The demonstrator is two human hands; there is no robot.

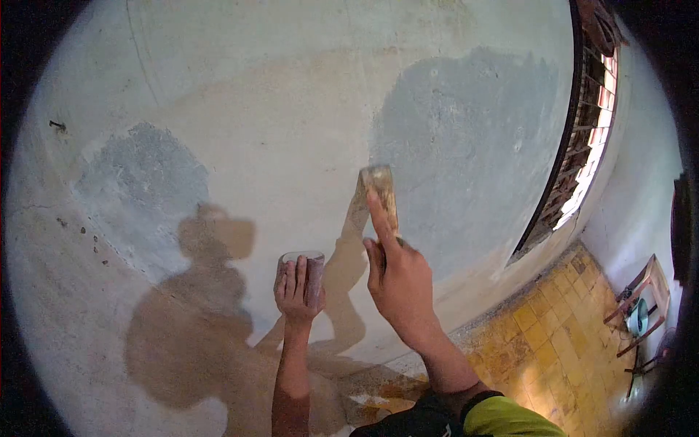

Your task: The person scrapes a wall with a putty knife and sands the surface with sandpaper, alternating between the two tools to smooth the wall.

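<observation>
Wall: the pale wall (291, 131) fills most of your view and carries two grey patches, set well apart.
Floor: yellow tiles (539, 313) lie low on your right, beyond the wall's foot.
Right patch: the larger grey patch (473, 138) sits between your tool and the barred window (586, 138). You seem to be at the spreading or smoothing step, working its left edge.
Left patch: the smaller grey patch (149, 164) is well away from both your hands.
Right hand: your right hand (400, 288) grips the scraper, index finger laid along it.
Left hand: your left hand (295, 291) is wrapped around the cup, lower than the scraper and left of it.
Scraper: the scraper (376, 177) is at the patch's left edge and seems to be against the wall. The next move, by my judgement, calls for a flat blade and even pressure along that edge.
Cup: the cup-like container (315, 280) has a pale rim; you show me no label on it.
Lettering: pale marks on your dark shirt (408, 424) are cut off, so I cannot read them; no brand is legible.
</observation>
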